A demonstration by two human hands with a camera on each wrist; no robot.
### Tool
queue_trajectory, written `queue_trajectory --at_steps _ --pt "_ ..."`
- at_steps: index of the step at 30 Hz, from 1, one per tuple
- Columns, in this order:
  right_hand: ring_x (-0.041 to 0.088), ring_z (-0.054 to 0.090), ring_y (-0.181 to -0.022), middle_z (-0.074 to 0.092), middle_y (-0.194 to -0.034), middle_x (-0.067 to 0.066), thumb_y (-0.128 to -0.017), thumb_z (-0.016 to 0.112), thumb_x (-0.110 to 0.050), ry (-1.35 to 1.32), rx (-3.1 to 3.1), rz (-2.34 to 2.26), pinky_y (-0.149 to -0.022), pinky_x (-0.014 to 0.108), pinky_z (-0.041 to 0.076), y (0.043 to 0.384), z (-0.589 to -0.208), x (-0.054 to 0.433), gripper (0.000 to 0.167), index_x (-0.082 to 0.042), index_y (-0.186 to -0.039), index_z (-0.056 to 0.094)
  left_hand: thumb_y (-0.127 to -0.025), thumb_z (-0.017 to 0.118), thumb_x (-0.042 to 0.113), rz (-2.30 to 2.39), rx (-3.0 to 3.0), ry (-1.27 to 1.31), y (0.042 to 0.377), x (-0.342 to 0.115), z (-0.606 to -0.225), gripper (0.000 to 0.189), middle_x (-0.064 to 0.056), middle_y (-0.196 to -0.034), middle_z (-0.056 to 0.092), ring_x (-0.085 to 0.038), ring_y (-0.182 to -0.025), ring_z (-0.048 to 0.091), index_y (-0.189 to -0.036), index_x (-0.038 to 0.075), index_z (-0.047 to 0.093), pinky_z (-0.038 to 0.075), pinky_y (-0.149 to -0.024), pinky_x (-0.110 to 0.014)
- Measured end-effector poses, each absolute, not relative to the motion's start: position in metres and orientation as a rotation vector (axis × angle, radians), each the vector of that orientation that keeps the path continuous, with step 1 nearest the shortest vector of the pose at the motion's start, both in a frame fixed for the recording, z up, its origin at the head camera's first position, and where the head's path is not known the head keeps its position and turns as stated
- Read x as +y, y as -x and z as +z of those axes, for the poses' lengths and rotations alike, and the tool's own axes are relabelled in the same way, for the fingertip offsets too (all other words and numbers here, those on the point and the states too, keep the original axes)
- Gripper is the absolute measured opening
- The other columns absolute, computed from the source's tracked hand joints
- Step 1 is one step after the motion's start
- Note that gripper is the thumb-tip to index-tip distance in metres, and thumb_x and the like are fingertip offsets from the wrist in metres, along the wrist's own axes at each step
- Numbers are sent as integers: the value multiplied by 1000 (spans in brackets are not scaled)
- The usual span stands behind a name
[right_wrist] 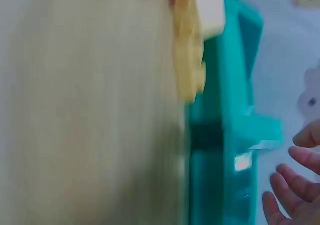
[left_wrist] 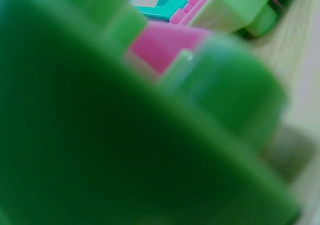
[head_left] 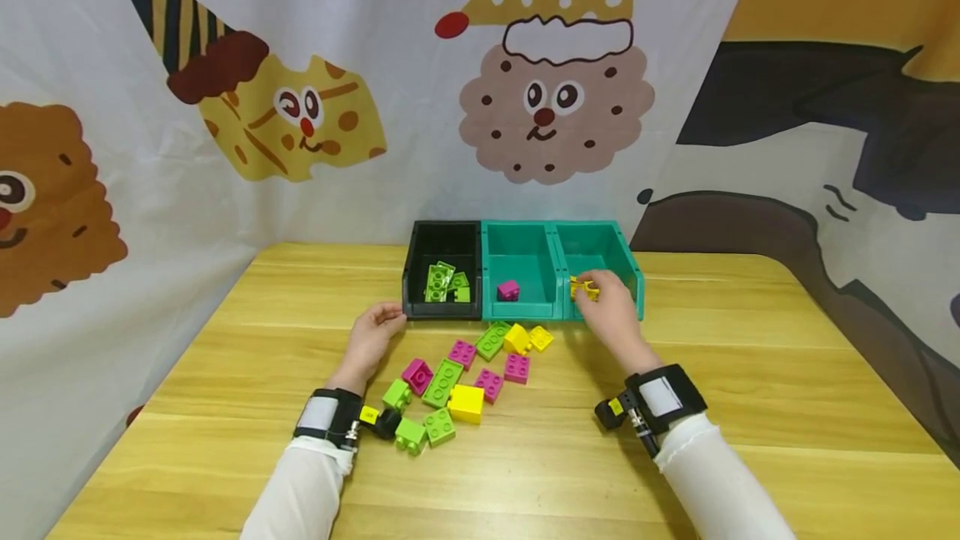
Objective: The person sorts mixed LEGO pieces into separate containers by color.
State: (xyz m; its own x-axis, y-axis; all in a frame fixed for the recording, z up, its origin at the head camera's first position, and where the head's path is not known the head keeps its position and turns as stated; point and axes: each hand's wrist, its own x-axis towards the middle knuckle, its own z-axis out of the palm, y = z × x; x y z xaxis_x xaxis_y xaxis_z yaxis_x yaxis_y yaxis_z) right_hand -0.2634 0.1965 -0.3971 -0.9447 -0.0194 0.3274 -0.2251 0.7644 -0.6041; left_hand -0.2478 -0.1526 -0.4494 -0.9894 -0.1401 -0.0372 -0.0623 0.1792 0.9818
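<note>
The left hand (head_left: 369, 342) touches the front left corner of a black bin (head_left: 441, 311) with its fingertips. Green bricks (head_left: 438, 282) lie inside that bin. Over the right teal bin (head_left: 596, 240) is the right hand (head_left: 611, 311), with yellow bricks (head_left: 583, 288) beneath its fingers. The right wrist view shows this hand's fingers (right_wrist: 292, 185) apart, with nothing visible between them. A single pink brick (head_left: 508, 290) sits in the middle teal bin (head_left: 520, 244). A blurred green brick (left_wrist: 125, 135) fills most of the left wrist view, hiding the left hand there.
Loose green, pink and yellow bricks (head_left: 467, 404) are scattered on the wooden table (head_left: 555, 473) before the bins, between the forearms. Some lie close to the left wrist camera (head_left: 386, 423). A printed cloth (head_left: 420, 107) hangs behind the table.
</note>
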Motion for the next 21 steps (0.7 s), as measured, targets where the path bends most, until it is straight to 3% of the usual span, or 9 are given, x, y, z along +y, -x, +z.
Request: queue_trajectory --at_steps 6,15,21 --pt "32 61 -97 66 -108 18 -87 64 -13 -343 -2702 1009 -83 46 51 232 -404 181 24 0 -108 66 -93 55 5 -1960 -2362 -195 247 -153 -448 28 -19 -114 57 -18 -100 52 -119 -5 56 43 -79 -18" --pt "38 50 -122 55 -132 18 -87 67 -16 -549 -2994 920 -101 52 40 217 -415 171 42 -4 -127 58 -94 54 4 -1971 -2364 -202 246 -153 -450 28 -19 -115 57 -19 -101 52 -120 -5 56 44 -79 -18" --pt "43 39 -130 42 -144 20 -85 68 -14 -815 -3016 813 -104 56 34 217 -417 171 52 -6 -135 52 -94 55 5 -1977 -2355 -206 247 -153 -449 28 -18 -115 57 -18 -101 52 -120 -5 56 44 -79 -17"
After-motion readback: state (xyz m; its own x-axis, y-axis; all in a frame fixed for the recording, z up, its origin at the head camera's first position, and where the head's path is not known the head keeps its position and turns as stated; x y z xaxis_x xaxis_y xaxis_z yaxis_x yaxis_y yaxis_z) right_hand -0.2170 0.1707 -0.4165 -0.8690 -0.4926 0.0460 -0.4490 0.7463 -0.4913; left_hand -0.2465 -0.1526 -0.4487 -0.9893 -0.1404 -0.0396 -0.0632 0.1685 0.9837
